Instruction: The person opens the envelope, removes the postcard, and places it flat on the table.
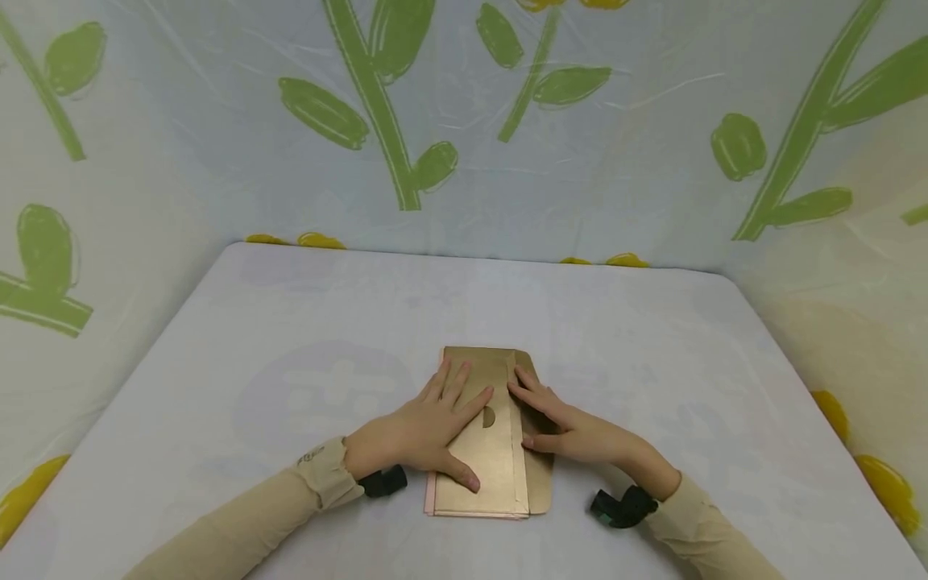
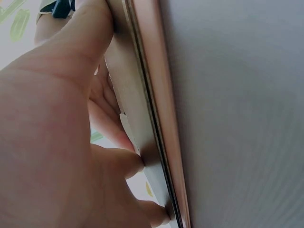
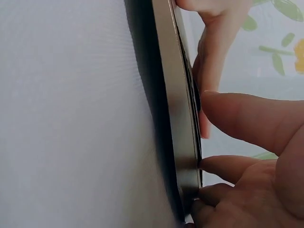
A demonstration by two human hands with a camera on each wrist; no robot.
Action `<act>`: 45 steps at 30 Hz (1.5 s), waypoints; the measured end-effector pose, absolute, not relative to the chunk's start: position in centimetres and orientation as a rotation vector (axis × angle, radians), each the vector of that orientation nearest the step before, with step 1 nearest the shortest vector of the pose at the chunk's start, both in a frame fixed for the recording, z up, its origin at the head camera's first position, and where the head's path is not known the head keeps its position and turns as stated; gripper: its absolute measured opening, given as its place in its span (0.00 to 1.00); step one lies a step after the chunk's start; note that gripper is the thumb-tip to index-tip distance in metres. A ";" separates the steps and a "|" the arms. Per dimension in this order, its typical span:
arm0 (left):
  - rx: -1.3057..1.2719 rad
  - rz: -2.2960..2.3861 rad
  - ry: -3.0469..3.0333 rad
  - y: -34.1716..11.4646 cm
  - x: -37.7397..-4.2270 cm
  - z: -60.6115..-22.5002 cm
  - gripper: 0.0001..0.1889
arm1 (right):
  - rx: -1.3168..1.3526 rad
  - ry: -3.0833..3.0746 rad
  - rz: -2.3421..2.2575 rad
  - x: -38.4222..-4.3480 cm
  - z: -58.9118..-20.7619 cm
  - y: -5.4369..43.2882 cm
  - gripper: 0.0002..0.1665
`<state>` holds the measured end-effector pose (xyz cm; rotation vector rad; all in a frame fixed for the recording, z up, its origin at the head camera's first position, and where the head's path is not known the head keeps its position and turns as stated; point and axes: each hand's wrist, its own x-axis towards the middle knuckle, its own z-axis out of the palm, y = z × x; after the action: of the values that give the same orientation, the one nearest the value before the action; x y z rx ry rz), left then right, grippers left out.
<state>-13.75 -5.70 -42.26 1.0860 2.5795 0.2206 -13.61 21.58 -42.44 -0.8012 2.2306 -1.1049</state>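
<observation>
The left hand [image 1: 428, 435] lies spread and flat on a gold envelope [image 1: 487, 463], fingers straight and fanned toward the far edge of the worktop [image 1: 652, 338], thumb pressing down near the envelope's near end. The left wrist view shows those fingers [image 2: 118, 161] bearing on the gold face, with a pink sheet [image 2: 164, 95] showing along the envelope's edge beneath it. The right hand [image 1: 573, 431] is also open, its straight fingers [image 3: 247, 118] pressing on the flap side at the envelope's right, where a folded strip runs lengthwise; the right wrist view shows the fingertips touching the stacked edges. The envelope lies flat near the middle of the worktop's near edge, long side running away from the person.

Both hands seem to be flattening the flap against the body, so the step in hand looks like closing or creasing it. The next move likely calls for steady pressure along the fold while the left hand keeps the envelope from sliding.
</observation>
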 end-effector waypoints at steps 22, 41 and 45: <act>1.035 0.114 2.700 -3.2 -14.7 -41.5 0.35 | -0.876 2.306 -1.050 -13.5 -43.2 21.3 0.45; 1.007 -0.144 2.817 -1.5 -14.7 -40.1 0.35 | -0.883 2.310 -1.045 -13.3 -43.0 21.4 0.47; 1.029 -0.152 2.840 -1.3 -14.6 -40.4 0.37 | -0.871 2.321 -1.038 -13.3 -42.9 21.4 0.49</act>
<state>-14.62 -1.27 -40.43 1.0292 2.8404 -0.1519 -13.31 21.42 -42.89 -0.8707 2.3210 -1.0379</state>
